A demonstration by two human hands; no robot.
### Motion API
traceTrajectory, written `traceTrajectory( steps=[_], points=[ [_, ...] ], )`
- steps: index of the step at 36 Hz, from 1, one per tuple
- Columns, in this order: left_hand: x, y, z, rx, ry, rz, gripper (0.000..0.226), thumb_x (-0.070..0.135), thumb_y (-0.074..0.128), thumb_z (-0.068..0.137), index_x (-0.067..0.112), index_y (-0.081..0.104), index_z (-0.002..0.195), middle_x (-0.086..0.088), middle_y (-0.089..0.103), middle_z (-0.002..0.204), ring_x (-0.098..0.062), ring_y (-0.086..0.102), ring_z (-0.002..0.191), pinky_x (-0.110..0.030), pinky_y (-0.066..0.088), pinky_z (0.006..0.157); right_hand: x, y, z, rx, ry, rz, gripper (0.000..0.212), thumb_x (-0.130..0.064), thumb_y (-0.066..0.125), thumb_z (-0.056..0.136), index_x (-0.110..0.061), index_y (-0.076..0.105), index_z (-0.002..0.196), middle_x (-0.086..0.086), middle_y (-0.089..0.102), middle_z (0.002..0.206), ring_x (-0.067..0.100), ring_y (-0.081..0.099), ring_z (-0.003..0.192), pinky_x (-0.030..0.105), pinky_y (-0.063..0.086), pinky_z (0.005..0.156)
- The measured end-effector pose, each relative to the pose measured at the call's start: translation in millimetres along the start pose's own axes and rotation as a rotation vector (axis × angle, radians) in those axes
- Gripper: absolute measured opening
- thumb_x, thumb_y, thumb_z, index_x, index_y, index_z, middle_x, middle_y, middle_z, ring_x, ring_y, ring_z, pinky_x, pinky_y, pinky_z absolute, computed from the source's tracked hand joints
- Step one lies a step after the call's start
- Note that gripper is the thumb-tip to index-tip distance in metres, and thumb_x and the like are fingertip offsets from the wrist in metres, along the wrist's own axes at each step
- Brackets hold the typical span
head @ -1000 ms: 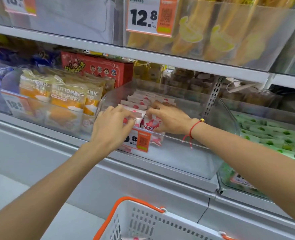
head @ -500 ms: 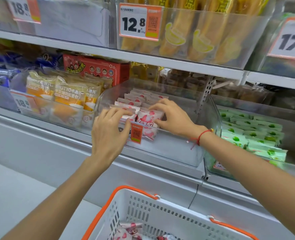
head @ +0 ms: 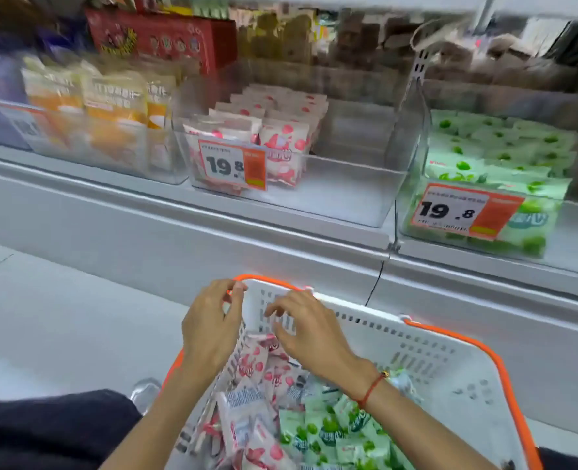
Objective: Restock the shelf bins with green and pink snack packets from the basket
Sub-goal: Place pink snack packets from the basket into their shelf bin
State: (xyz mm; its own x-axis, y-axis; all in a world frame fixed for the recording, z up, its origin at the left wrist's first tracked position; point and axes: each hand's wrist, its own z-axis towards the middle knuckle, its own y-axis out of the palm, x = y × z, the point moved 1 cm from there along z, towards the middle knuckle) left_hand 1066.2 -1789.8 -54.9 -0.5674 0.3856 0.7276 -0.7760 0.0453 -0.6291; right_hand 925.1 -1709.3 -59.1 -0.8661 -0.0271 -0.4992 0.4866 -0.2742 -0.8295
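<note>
Both hands hover over the basket (head: pixel 450 361) — left hand (head: pixel 209 327) and right hand (head: pixel 311 330), fingers loosely curled, holding nothing. They're poised above the pink packets (head: pixel 260 364) at its far-left corner, likely for the half-filled pink bin (head: pixel 348 184).

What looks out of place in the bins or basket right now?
Nothing is spilled or damaged. The pink packets fill only the left side of their bin; the right is bare. Basket packets lie jumbled.
</note>
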Motion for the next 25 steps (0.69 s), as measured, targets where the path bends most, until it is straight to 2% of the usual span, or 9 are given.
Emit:
traceTrajectory(
  steps=[3,7,10,12,15,17,19,21,25],
  points=[
    [-32.0,13.8,-10.3,-0.24,-0.067,0.139,0.017,0.029,0.048,0.097,0.03,0.064,0.099,0.011,0.064,0.1,-0.009,0.057,0.085,-0.027,0.04,0.072,10.3,37.6,-21.4,-0.319,0.133,0.02,0.025,-0.023,0.06,0.087,-0.022,0.062,0.112,-0.001,0.061,0.115,0.017,0.053,0.109,0.032,0.046,0.088],
    [-66.7,32.6,-27.1,-0.745,-0.118,0.41,0.023,0.022,0.051,0.093,0.032,0.057,0.113,0.005,0.057,0.13,-0.02,0.059,0.11,-0.033,0.046,0.095,26.4,76.6,-53.0,-0.663,0.28,0.083,0.035,-0.034,0.057,0.092,-0.013,0.058,0.119,0.007,0.059,0.121,0.023,0.055,0.109,0.033,0.047,0.088],
    [-76.7,39.5,-44.1,-1.078,-0.097,0.643,0.036,0.033,0.047,0.097,0.03,0.05,0.133,0.0,0.044,0.144,-0.023,0.045,0.128,-0.035,0.037,0.106,25.9,87.4,-70.5,-0.922,0.406,0.221,0.059,-0.053,0.047,0.093,-0.003,0.053,0.124,0.014,0.058,0.124,0.027,0.057,0.104,0.034,0.044,0.085],
    [-76.7,41.0,-55.1,-1.217,-0.058,0.76,0.038,0.044,0.04,0.099,0.034,0.051,0.134,-0.002,0.041,0.146,-0.027,0.041,0.131,-0.038,0.034,0.108,23.8,87.3,-76.2,-1.012,0.451,0.309,0.071,-0.061,0.043,0.091,-0.005,0.045,0.134,0.014,0.053,0.131,0.026,0.055,0.106,0.034,0.044,0.089],
    [-69.2,41.5,-61.8,-1.246,-0.003,0.835,0.038,0.045,0.033,0.101,0.036,0.055,0.13,-0.007,0.042,0.141,-0.031,0.04,0.127,-0.04,0.035,0.105,22.2,83.4,-77.6,-1.052,0.454,0.373,0.091,-0.072,0.04,0.083,0.007,0.048,0.128,0.03,0.051,0.128,0.045,0.054,0.11,0.047,0.046,0.096],
    [-63.9,42.2,-62.7,-1.243,0.044,0.856,0.039,0.044,0.031,0.102,0.037,0.052,0.133,-0.008,0.041,0.141,-0.031,0.037,0.128,-0.039,0.032,0.104,20.9,82.3,-79.3,-1.07,0.425,0.416,0.092,-0.076,0.046,0.075,0.008,0.058,0.11,0.03,0.056,0.098,0.035,0.056,0.082,0.043,0.049,0.079],
    [-63.6,42.7,-62.6,-1.24,0.029,0.848,0.041,0.045,0.03,0.102,0.037,0.049,0.136,-0.009,0.039,0.143,-0.031,0.034,0.131,-0.04,0.031,0.104,19.5,85.3,-85.3,-1.081,0.377,0.379,0.066,-0.067,0.058,0.076,-0.002,0.059,0.089,0.018,0.048,0.074,0.02,0.044,0.068,0.032,0.042,0.063],
    [-69.0,42.9,-62.7,-1.243,-0.01,0.828,0.044,0.048,0.026,0.102,0.034,0.047,0.138,-0.009,0.038,0.144,-0.032,0.032,0.132,-0.042,0.029,0.107,19.5,90.4,-89.6,-1.052,0.349,0.334,0.041,-0.05,0.062,0.086,-0.012,0.051,0.075,0.001,0.041,0.064,0.014,0.036,0.058,0.023,0.031,0.056],
    [-75.3,39.9,-58.1,-1.109,-0.05,0.683,0.058,0.055,0.018,0.099,0.021,0.06,0.122,-0.011,0.051,0.129,-0.03,0.041,0.124,-0.044,0.034,0.104,23.2,81.1,-81.8,-0.998,0.349,0.34,0.033,-0.035,0.06,0.092,-0.016,0.046,0.069,-0.005,0.039,0.061,0.008,0.035,0.049,0.019,0.029,0.049]
  ],
)
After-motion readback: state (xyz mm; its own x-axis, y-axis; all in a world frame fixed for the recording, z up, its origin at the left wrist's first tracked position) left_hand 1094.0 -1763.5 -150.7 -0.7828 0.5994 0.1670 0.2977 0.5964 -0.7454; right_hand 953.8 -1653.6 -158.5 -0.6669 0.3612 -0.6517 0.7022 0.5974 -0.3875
